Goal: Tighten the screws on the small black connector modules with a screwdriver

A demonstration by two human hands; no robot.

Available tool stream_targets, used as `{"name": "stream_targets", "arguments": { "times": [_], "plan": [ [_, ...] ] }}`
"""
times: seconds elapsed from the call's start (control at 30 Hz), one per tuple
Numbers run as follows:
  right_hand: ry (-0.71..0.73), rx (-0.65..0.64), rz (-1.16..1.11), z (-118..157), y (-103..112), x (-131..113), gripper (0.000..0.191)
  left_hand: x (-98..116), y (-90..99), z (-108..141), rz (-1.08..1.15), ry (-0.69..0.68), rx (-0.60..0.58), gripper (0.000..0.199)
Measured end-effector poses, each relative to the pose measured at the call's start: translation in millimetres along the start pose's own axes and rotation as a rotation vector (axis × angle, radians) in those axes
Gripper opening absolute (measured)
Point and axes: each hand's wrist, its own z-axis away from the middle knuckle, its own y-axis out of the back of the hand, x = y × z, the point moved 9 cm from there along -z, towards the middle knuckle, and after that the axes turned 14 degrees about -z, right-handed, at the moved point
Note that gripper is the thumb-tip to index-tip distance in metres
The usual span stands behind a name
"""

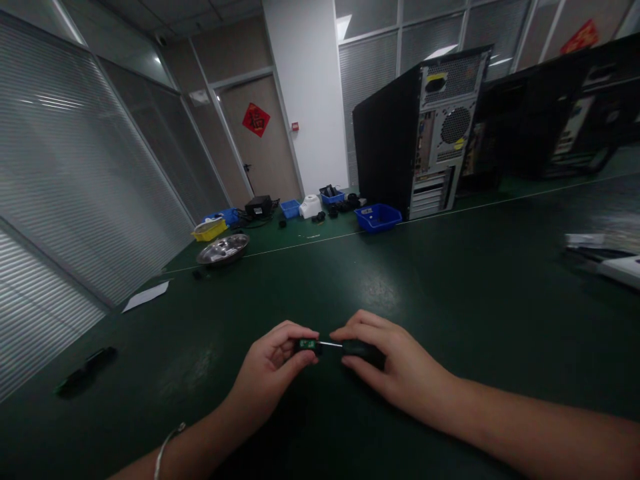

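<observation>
Between the fingertips and thumb of my left hand is a small black part with a green circuit board showing in it. My right hand is wrapped round the dark handle of a screwdriver. The thin metal shaft points left and its tip meets the near edge of the small part, or lies just behind it; I cannot tell which. Both hands are low over the green table. To the left lies a slim black object with a green end, too dark to name.
A black computer tower stands at the back right, with a blue bin before it. A metal bowl, a yellow basket and a white sheet are at the left. Blurred items lie far right.
</observation>
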Motion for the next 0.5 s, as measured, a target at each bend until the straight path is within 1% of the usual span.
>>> {"name": "stream_targets", "arguments": {
  "times": [0.2, 0.5],
  "plan": [
    [0.024, -0.011, -0.023, 0.2, -1.0, -4.0, 0.028, -1.2, 0.6, 1.3, 0.058, 0.037, 0.007, 0.017],
    [0.021, -0.036, -0.056, 0.5, -3.0, -1.6, 0.026, -6.0, -1.8, 1.0, 0.137, 0.087, -0.04, 0.018]
  ]
}}
